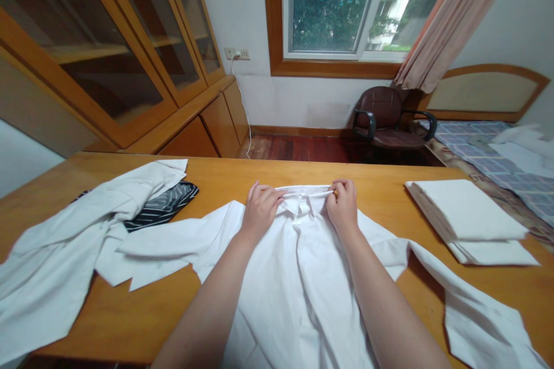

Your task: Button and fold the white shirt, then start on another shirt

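Note:
A white long-sleeved shirt [281, 277] lies spread front side up on the wooden table, its collar at the far end and its sleeves out to both sides. My left hand [262, 210] pinches the left end of the collar. At the collar's right end, my right hand [343, 202] grips the fabric between thumb and fingers. The collar stretches between the two hands, and creases run down the shirt's front. My forearms cover part of the shirt's body.
Left on the table [130, 323] lies another white garment [64, 259], partly over a black striped cloth [167, 206]. A folded white cloth stack [467, 210] sits at the right. Beyond are a glass-door cabinet [173, 92], an armchair [383, 115] and a bed [476, 144].

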Demonstrator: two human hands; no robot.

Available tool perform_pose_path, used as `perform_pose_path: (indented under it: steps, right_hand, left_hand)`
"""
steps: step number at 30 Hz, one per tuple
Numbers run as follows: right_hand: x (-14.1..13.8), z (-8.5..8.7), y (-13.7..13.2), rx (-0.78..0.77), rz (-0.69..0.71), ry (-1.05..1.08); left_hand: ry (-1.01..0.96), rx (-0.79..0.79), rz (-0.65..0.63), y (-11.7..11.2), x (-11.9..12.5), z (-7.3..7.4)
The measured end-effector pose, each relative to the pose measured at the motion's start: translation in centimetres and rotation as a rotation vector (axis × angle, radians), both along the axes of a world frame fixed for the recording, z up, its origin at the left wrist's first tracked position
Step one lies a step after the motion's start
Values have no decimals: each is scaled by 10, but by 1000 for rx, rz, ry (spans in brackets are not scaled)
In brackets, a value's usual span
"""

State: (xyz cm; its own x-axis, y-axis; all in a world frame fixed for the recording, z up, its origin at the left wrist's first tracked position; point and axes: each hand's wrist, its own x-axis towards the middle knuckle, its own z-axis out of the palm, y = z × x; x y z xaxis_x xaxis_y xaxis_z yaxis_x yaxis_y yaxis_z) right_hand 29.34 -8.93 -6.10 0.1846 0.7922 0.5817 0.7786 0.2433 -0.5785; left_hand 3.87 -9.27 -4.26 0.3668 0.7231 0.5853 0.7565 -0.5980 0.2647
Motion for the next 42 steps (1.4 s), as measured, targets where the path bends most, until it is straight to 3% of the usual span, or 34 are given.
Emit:
perform_pose_path:
  steps: [12,16,19,21,24,28,42]
  right_hand:
    - [-4,-8,3,-31,58,-42]
    - [-6,-3,0,-6,122,-48]
    - [-7,0,-1,5,205,-70]
    - [-8,-2,-2,-28,299,-100]
    - [-9,-6,-2,-140,436,-150]
    - [-10,-10,-2,-218,438,-202]
    - [-5,-7,3,-211,473,-221]
  left_hand:
    - [-82,78,172,3,0,-5]
    - [-73,55,31,-1,3,-3]
    - [-19,-45,-150,-3,7,-3]
    - [47,-121,-193,-4,10,-6]
    - [192,-239,-133,-4,12,-15]
    - [317,-336,-39,-5,12,-21]
    - [339,-341,20,4,8,-22]
